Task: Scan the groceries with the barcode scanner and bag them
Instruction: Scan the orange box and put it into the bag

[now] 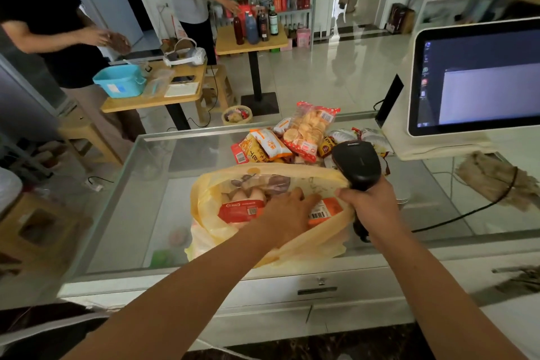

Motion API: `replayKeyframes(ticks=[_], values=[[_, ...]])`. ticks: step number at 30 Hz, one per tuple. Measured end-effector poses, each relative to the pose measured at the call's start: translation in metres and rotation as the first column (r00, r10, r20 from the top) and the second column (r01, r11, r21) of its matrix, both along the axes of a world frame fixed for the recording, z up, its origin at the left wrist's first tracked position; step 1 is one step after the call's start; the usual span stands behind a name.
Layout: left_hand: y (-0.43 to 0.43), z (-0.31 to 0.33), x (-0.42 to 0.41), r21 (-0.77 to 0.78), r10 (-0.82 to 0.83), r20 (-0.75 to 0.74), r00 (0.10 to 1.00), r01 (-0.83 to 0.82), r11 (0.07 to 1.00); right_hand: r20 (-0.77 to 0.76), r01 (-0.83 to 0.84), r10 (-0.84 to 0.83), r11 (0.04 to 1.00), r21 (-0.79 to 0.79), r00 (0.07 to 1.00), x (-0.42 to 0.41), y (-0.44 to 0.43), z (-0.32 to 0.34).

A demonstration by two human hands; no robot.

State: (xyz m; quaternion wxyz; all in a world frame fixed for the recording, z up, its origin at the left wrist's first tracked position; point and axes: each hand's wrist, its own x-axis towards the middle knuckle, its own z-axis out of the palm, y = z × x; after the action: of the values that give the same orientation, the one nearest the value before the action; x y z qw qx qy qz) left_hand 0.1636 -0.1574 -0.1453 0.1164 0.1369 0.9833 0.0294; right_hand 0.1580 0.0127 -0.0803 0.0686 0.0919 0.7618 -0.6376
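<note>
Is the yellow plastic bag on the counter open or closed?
Open. The yellow plastic bag has its mouth spread wide, red snack packets show inside, and the left hand reaches in.

Plastic bag: translucent pale yellow.
Barcode scanner: matte black; cable is black too.
In the bag: red-banded pack with a white barcode label; orange packet with a white label and black bars.
Behind the bag: cracker pack has red-and-white print and a clear window showing golden rounds; snack packs are orange and white.
Monitor: white bezel, dark blue screen, grey window.
Basin: turquoise, pale label.
Side table: light wood top.
</note>
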Motion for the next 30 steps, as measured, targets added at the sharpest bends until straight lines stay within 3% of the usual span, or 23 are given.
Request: replayKeyframes(ticks=[4,5,6,8,9,11,12,13,15,17,20,23,30], values=[[0.012,-0.041,0.001,-0.037,-0.031,-0.025,0.999,0.030,0.999,-0.003,-0.020,0.020,0.998,0.060,1.000,0.002,-0.007,-0.006],[0.013,-0.045,0.001,0.024,-0.049,-0.007,0.999,0.049,0.999,-0.007,-0.020,0.020,0.998,0.062,1.000,0.003,-0.007,-0.007],[0.013,-0.042,0.003,0.159,-0.084,0.006,0.996,0.082,0.984,-0.010,-0.019,0.020,0.998,0.058,1.000,0.004,-0.007,-0.008],[0.005,-0.021,0.006,0.492,-0.155,0.073,0.985,0.099,0.865,-0.006,-0.012,0.013,1.000,0.029,1.000,0.006,-0.005,-0.009],[-0.006,-0.010,0.007,0.593,-0.160,0.069,0.985,0.089,0.800,-0.001,-0.008,0.008,1.000,0.015,1.000,0.005,-0.003,-0.009],[-0.040,0.002,0.005,0.678,-0.074,-0.082,0.994,0.110,0.727,0.019,0.009,-0.009,1.000,-0.008,1.000,0.002,0.002,-0.009],[-0.060,0.004,0.003,0.638,-0.026,-0.147,0.989,0.115,0.762,0.028,0.022,-0.022,1.000,-0.016,0.999,0.001,0.004,-0.009],[-0.081,0.000,0.001,0.512,-0.027,-0.167,0.986,0.110,0.852,0.033,0.033,-0.032,0.999,-0.022,0.999,0.001,0.006,-0.008],[-0.111,-0.007,0.002,0.135,-0.134,-0.027,0.991,0.136,0.982,0.048,0.046,-0.045,0.999,-0.022,0.998,0.000,0.009,-0.010],[-0.123,-0.022,0.006,-0.111,-0.184,0.088,0.979,0.193,0.975,0.071,0.041,-0.039,0.999,-0.023,0.997,0.002,0.009,-0.011],[-0.114,-0.030,0.008,-0.120,-0.175,-0.061,0.983,0.167,0.979,0.099,0.011,-0.010,1.000,-0.018,0.995,0.005,0.006,-0.014],[-0.104,-0.024,0.003,-0.139,-0.101,-0.055,0.993,0.092,0.986,0.102,-0.028,0.026,0.999,0.016,0.994,0.005,0.002,-0.014],[-0.096,-0.025,-0.011,-0.188,-0.136,-0.046,0.990,0.125,0.974,0.077,-0.058,0.054,0.997,0.043,0.996,0.003,-0.004,-0.012]])
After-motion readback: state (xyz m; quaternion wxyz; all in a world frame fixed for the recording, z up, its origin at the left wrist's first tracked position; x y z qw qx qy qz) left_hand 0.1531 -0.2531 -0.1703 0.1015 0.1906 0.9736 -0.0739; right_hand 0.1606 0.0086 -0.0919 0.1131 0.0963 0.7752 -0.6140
